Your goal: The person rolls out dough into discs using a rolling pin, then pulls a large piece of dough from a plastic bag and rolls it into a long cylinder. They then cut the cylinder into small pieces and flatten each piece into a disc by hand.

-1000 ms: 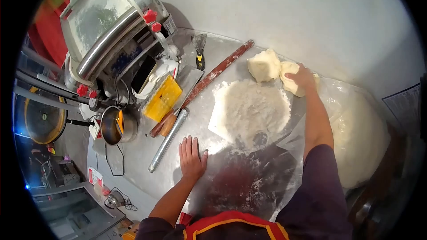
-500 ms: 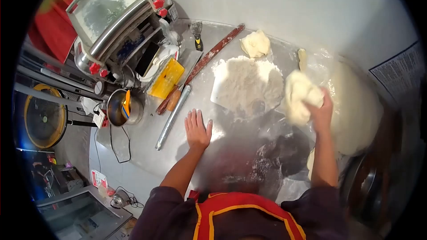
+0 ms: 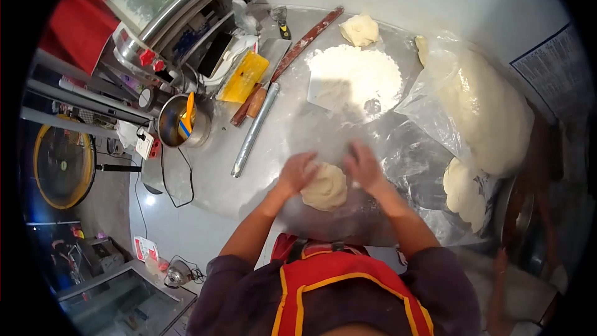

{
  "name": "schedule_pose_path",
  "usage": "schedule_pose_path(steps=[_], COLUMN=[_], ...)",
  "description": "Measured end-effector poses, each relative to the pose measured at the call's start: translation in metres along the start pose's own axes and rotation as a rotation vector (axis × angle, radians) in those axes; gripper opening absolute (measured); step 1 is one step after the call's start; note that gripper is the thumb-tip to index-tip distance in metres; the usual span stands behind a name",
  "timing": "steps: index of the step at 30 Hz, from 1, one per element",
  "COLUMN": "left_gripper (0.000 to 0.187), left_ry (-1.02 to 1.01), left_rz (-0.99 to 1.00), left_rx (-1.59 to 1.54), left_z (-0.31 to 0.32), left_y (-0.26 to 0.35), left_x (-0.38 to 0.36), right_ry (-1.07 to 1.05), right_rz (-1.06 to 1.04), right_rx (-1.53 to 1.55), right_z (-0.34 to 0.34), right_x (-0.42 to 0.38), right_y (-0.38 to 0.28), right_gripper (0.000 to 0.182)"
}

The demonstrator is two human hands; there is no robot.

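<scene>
A round lump of dough [image 3: 326,188] rests on the metal table in front of me, between my two hands. My left hand [image 3: 298,173] is at its upper left edge, fingers stretched forward and slightly blurred. Just off the lump's right side is my right hand [image 3: 365,167], open and blurred by motion, with nothing in it. Beyond the hands lies a spread of white flour [image 3: 364,78], and a smaller dough piece [image 3: 360,30] sits behind it.
A large dough mass [image 3: 488,112] under clear plastic [image 3: 444,93] fills the right side, with a flat dough piece [image 3: 463,193] nearer me. Leftward are a metal rolling pin [image 3: 255,130], a red-brown stick [image 3: 308,40], a yellow scraper [image 3: 244,78], a pot [image 3: 177,126] and a machine [image 3: 155,18].
My right hand has brought the dough from the right to the table before me and let go. My left hand has lifted off the table and moved right to the lump.
</scene>
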State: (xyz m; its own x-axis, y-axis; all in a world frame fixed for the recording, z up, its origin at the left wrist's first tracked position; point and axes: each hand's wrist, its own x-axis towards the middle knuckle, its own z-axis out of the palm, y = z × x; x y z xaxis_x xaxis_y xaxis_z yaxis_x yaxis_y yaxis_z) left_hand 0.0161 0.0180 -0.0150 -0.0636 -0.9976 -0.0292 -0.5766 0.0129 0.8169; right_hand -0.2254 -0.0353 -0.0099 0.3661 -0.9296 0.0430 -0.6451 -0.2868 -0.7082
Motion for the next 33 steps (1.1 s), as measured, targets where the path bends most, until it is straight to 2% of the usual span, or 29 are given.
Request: schedule_pose_path(steps=[1,2,3,5,8,10,12,14,16,18,19,20,22,23,25,26,27,30,31,33], left_gripper=[0.053,0.056,0.057,0.058,0.049,0.043,0.038,0.035,0.037,0.041,0.048,0.049,0.051,0.051,0.052,0.051,0.05,0.045,0.043,0.045], left_ry=[-0.013,-0.031,-0.02,-0.003,-0.071,0.043,0.154,0.27,0.256,0.257,0.259,0.207,0.111,0.104,0.088,0.028,-0.027,-0.094,-0.097,-0.147], left_rz=[0.097,0.194,0.181,0.145,0.004,-0.109,-0.173,-0.218,-0.194,-0.144,-0.084,-0.152,-0.286,-0.288,-0.273,-0.36,-0.445,-0.634,-0.657,-0.707], left_rx=[0.074,0.151,0.163,0.186,0.199,0.061,-0.045,-0.128,-0.077,-0.076,-0.011,-0.108,-0.299,-0.296,-0.289,-0.4,-0.511,-0.892,-1.014,-1.202], left_z=[0.002,0.002,-0.001,-0.004,-0.015,-0.016,-0.022,-0.026,-0.032,-0.032,-0.031,-0.031,-0.032,-0.024,-0.002,-0.002,-0.006,-0.002,0.001,0.02], left_y=[0.015,0.027,0.034,0.042,0.04,0.026,0.019,0.018,0.015,0.01,0.009,0.011,0.017,0.008,-0.015,-0.007,0.004,0.018,0.025,0.034], left_x=[-0.009,-0.013,-0.015,-0.022,-0.042,-0.063,-0.072,-0.081,-0.079,-0.075,-0.072,-0.068,-0.059,-0.057,-0.048,-0.044,-0.04,-0.032,-0.031,-0.025], right_ry=[0.14,0.102,0.062,0.376,0.203,0.064,-0.04,-0.309,-0.516,-0.625,-0.362,-0.103,0.074,0.169,-0.073,-0.111,-0.176,0.046,0.02,0.035], right_rz=[0.014,0.126,0.242,0.192,0.428,0.258,-0.239,-0.339,-0.378,-0.097,-0.072,-0.045,-0.05,-0.052,0.177,0.146,0.255,0.282,0.455,0.403], right_rx=[-0.029,-0.03,-0.029,-0.282,-0.295,-0.429,-0.709,-0.556,-0.575,-0.612,-0.582,-0.541,-0.464,-0.424,0.102,0.207,0.409,0.288,0.516,0.489], right_z=[-0.007,-0.027,-0.047,-0.033,-0.049,-0.006,0.038,0.03,0.011,-0.028,-0.042,-0.046,-0.055,-0.055,-0.025,0.009,0.032,0.068,0.057,0.01], right_x=[0.013,0.028,0.044,0.07,0.102,0.095,0.049,0.0,-0.043,-0.056,-0.066,-0.076,-0.065,-0.058,-0.05,-0.049,-0.043,-0.028,-0.026,-0.014], right_y=[0.021,0.028,0.035,0.091,0.045,0.041,0.039,0.005,0.005,0.002,0.031,0.054,0.027,0.013,-0.017,-0.007,-0.017,-0.033,-0.036,-0.056], right_gripper=[0.058,0.06,0.062,0.063,0.063,0.061,0.059,0.055,0.053,0.05,0.05,0.049,0.048,0.048,0.048,0.048,0.046,0.045,0.045,0.04])
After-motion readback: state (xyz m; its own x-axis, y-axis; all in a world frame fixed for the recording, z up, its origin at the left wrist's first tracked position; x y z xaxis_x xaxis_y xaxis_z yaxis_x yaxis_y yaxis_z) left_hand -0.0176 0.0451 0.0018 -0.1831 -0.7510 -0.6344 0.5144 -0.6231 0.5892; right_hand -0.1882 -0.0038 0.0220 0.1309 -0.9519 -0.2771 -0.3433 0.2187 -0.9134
